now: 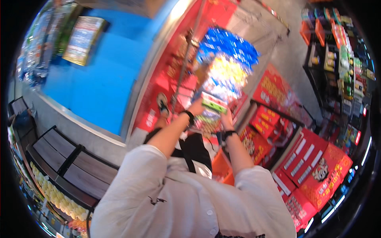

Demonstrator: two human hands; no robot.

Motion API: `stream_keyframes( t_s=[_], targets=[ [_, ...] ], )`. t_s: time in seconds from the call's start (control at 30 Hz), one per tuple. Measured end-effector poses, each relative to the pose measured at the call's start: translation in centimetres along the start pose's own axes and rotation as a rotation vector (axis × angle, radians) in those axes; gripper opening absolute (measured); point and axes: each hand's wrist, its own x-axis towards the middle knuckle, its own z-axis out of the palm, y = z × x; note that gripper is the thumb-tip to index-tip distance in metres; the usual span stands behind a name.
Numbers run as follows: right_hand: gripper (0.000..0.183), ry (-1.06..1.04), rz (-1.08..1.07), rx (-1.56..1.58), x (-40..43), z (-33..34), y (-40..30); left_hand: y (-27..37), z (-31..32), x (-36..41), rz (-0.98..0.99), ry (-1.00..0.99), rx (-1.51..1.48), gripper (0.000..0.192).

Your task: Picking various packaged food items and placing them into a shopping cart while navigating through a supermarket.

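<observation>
A small red, white and green package point(213, 102) is held level between my two hands. My left hand point(196, 107) grips its left end, and my right hand point(226, 118) grips its right end. Just beyond it lie shiny packets: white and blue ones nearest, then yellow ones point(227, 70), then a row of blue ones point(229, 44). Motion blur and glare hide their details. More clear-wrapped goods point(205, 123) show beneath my hands. Each wrist wears a black band.
Left of the packets runs a metal bar point(184, 64). A blue platform point(95, 89) with a gold-edged packaged item point(84, 40) stands at left. Red gift boxes point(324, 169) are stacked at right, near an orange container point(221, 169). Shelves point(330, 56) stand farther right; wooden-slat display shelving point(71, 160) is lower left.
</observation>
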Motion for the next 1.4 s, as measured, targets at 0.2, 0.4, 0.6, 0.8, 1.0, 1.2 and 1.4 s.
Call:
stream_keyframes(
  t_s=[0.2, 0.4, 0.6, 0.8, 1.0, 1.2, 1.4],
  targets=[
    [0.035, -0.277, 0.162, -0.44, -4.8, -0.1, -1.9, -1.4, -3.6, -3.0, 0.056, 0.248, 0.838, 0.021],
    [0.027, -0.74, 0.268, -0.4, -6.9, 3.7, 0.0, -4.6, -5.9, -9.4, 0.019, 0.239, 0.207, 0.024],
    [0.032, -0.65, 0.26, -0.25, -3.6, 2.8, -4.4, -2.2, -7.8, -11.9, 0.014, 0.094, 0.299, 0.033],
    [0.039, -0.596, -0.14, -0.368, 0.4, -3.1, -2.8, -1.4, -6.2, -12.6, -0.144, 0.321, 0.341, 0.032],
    [0.036, -0.713, 0.222, 0.321, 1.0, -13.2, 1.5, -1.4, 0.6, -10.0, -0.461, 0.511, 0.41, 0.037],
    [0.029, -0.42, 0.336, 0.442, -2.1, -29.7, 5.1, -0.3, 7.4, -7.0, -0.611, -0.053, 0.768, 0.05],
    [0.019, -0.339, 0.471, 0.514, 0.6, -36.0, 8.0, -0.3, 7.7, -7.5, -0.589, 0.131, 0.859, 0.041]
  ],
)
